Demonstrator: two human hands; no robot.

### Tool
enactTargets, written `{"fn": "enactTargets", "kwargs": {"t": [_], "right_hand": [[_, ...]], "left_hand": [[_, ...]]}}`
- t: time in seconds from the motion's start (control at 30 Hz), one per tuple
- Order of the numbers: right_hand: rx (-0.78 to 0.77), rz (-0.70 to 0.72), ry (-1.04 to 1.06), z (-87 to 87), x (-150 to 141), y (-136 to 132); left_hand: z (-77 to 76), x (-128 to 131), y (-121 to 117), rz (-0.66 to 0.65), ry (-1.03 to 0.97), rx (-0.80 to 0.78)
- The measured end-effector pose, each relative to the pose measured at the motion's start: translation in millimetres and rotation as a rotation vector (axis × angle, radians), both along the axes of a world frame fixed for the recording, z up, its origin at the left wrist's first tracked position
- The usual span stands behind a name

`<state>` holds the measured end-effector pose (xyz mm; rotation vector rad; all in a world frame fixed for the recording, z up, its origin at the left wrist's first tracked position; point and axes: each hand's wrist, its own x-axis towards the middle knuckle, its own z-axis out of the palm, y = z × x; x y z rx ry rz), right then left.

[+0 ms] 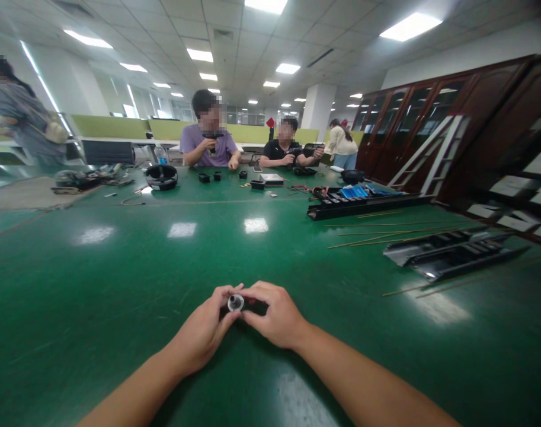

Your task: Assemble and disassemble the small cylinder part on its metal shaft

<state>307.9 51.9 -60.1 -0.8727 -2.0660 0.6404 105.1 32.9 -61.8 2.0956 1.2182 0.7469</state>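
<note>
Between my fingertips is a small round part (235, 302) with a pale rim and a darker grey middle; its exact kind cannot be made out. My left hand (204, 332) grips it from the left, thumb below and fingers above. From the other side, my right hand (277, 314) pinches toward the same part with thumb and fingers, and a small reddish bit shows between those fingers. Both hands are just over the green tabletop (132, 296), near its front middle. The underside of the part is hidden.
Black metal channels (457, 252) and thin rods (372, 240) lie at the right. A longer black rail (354, 206) with blue packets is behind them. Far across are a black headset (162, 177), small black boxes and two seated people holding drill-like tools. A stepladder (443, 154) leans right.
</note>
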Motion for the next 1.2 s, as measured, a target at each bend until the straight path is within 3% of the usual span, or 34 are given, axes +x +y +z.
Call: {"fn": "enactTargets", "kwargs": {"t": [0.13,0.3,0.43,0.83,1.07,1.2], "right_hand": [[0.004,-0.044,0.049,-4.8,-0.4,2.6],[-0.031,-0.092,0.032,-6.4,1.3,4.0],[-0.048,-0.079,0.014,-4.2,2.2,3.4],[-0.061,-0.043,-0.137,-10.9,3.0,5.9],[-0.141,-0.060,-0.122,-6.1,2.3,1.9],[-0.095,-0.046,-0.136,-3.0,3.0,2.4]], "left_hand": [[-1.2,-1.9,1.5,-0.031,-0.036,0.033],[-0.5,-4.6,5.5,0.023,0.012,0.230],[2.2,-7.1,5.1,0.054,0.054,0.297],[-2.2,-7.0,7.2,0.138,0.039,0.215],[-3.1,-6.7,5.9,0.180,0.063,0.197],[-1.1,-4.7,2.6,0.183,0.073,0.211]]}}
